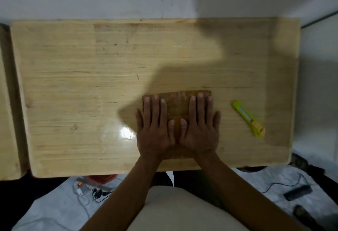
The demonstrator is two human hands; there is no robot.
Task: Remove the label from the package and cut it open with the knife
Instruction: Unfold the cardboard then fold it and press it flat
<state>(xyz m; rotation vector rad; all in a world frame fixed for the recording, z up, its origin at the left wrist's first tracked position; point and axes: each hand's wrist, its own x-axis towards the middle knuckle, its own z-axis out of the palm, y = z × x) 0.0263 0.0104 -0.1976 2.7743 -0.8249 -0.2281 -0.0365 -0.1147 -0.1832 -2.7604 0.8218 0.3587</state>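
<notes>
A flat brown package (178, 106) wrapped in shiny tape lies on the wooden table (82, 84), near its front edge. My left hand (155, 130) rests flat on the package's left half, fingers spread and pointing away from me. My right hand (200, 128) lies flat on its right half, thumbs almost touching in the middle. Neither hand grips anything. Most of the package is hidden under my hands; I cannot make out a label. A yellow-green utility knife (249, 119) lies on the table to the right of my right hand, apart from it.
A second wooden surface (7, 102) adjoins the table on the left. A white wall stands behind the table. On the floor below lie a power strip (91, 188) with cables and a dark remote-like object (297, 192).
</notes>
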